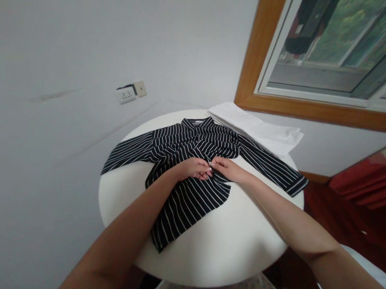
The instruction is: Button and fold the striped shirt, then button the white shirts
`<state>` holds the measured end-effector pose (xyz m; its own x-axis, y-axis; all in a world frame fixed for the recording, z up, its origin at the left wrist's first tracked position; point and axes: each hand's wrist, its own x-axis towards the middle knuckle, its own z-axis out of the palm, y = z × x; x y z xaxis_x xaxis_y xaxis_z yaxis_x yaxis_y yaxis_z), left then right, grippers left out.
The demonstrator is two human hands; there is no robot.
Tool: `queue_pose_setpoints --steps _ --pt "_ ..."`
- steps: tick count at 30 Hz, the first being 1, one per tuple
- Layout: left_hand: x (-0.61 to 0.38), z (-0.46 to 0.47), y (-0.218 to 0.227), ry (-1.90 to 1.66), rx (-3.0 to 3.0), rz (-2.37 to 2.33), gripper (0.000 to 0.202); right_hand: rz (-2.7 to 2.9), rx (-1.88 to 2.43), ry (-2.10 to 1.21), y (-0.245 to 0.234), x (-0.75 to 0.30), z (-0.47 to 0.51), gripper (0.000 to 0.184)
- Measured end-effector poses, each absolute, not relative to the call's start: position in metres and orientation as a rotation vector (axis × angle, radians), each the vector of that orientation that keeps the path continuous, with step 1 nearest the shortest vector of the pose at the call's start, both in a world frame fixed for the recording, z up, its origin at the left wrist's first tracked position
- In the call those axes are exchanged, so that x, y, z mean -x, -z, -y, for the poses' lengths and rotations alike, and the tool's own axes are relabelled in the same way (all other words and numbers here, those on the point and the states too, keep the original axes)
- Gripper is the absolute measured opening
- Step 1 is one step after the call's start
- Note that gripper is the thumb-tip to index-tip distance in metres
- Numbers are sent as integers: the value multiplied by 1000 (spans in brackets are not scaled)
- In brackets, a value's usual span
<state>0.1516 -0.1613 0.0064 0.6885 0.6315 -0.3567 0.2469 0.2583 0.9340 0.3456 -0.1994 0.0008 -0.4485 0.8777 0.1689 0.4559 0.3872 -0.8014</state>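
Plainly, the black long-sleeved shirt with thin white stripes [189,202] lies front up on your round white table [211,258], its collar [207,123] towards the far edge and a pale patch showing inside the neck; you have the fingers of your left hand [195,167] curled and pinching the middle of its front, while your right hand [227,168] pinches the fabric just beside, the fingertips of both almost meeting; the exact edge between them is too small to tell.

Across the chest the cloth bunches into rumpled folds, so the stripes bend and crowd; below your hands the lower front panel [196,208] spreads flatter, its stripes slanting evenly and its hem curving towards you; one sleeve [129,151] stretches out to your left, the other [266,164] slants to your right, ending in a cuff [297,186] at the table's rim; next to that sleeve lies a folded white cloth [258,126].
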Motion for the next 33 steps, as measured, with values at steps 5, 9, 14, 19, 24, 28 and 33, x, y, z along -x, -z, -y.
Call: queue_pose_setpoints --steps 5,9,14,19,24,28,33 --pt "-151 160 -5 -319 -1315 -796 26 2041 1095 -945 5 -347 195 40" --pt "-151 161 -7 -318 -1317 -815 27 1975 1098 -1021 8 -349 193 41" --pt "-152 163 -9 -326 -1310 -842 27 1785 1196 -1264 1 -350 199 48" --pt "-152 162 -8 -311 -1308 -824 25 1886 1160 -1272 -8 -354 202 42" --pt "-152 162 -7 -316 -1294 -825 27 1886 1114 -1336 -10 -361 199 36" --pt "-152 161 -6 -321 -1285 -826 29 1921 1093 -1331 -12 -364 200 29" --pt "-154 161 -4 -340 -1314 -845 31 1978 1164 -1182 -8 -364 199 22"
